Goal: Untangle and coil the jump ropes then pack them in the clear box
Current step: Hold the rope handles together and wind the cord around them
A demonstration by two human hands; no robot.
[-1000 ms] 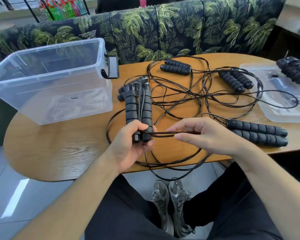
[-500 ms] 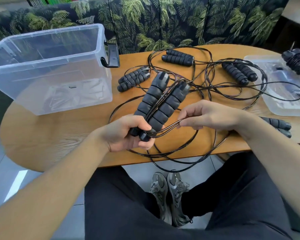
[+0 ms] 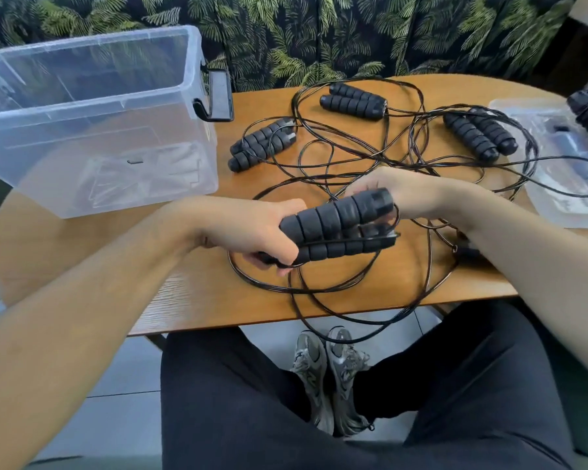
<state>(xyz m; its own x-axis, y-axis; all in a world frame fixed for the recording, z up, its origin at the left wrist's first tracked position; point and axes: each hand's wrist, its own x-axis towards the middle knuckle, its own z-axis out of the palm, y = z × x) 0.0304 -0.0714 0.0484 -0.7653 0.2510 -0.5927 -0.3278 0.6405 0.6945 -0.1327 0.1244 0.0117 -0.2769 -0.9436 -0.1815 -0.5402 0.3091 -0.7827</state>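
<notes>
Handles swung flat, right hand now behind them
Left hand (image 3: 251, 232) grips paired handles (image 3: 336, 225) above desk (image 3: 184, 300); right hand (image 3: 397, 191) grasp unclear; clear box (image 3: 92, 120) empty.

Right hand's (image 3: 397, 195) fingers hide behind the blurred handles (image 3: 340, 228) (grip unclear).

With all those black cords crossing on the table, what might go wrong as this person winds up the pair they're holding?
The left hand grips the held handles, but their cord loops off the table edge and could snag or drag. It also crosses the tangle, so pulling may tug the nearest loose handles along or tighten a knot. The right hand sits partly hidden behind the handles, so its hold on the cord can't be judged.
</notes>
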